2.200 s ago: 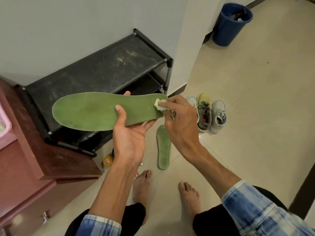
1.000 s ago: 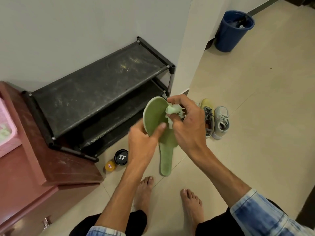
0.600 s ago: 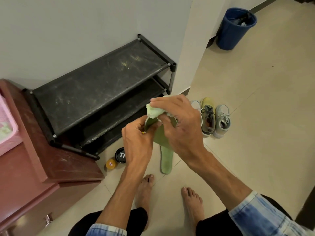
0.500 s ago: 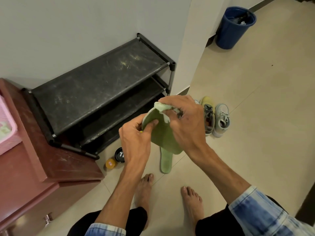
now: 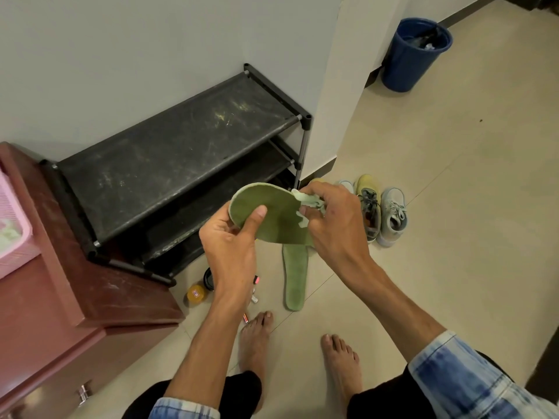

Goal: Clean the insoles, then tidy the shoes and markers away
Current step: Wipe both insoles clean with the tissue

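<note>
My left hand (image 5: 231, 240) grips a green insole (image 5: 269, 213) by its edge, thumb on top, with the rounded end turned toward me. My right hand (image 5: 332, 225) pinches a pale green wipe (image 5: 307, 204) against the insole's right side. A second green insole (image 5: 295, 276) lies flat on the tiled floor below my hands. A pair of shoes (image 5: 381, 210), one yellow-and-grey and one light grey, stands on the floor to the right. Small markers (image 5: 255, 290) lie on the floor near my left wrist, partly hidden.
A black two-shelf shoe rack (image 5: 169, 158) stands against the wall. A maroon cabinet (image 5: 60, 297) with a pink basket (image 5: 12, 225) is at left. A yellow tin (image 5: 196, 293) and a black tin (image 5: 208, 278) sit beside the rack. A blue bin (image 5: 414, 52) is far right.
The insole went from held out flat and lengthwise to turned end-on toward me. My right hand with the wipe has moved from its top edge to its right side.
</note>
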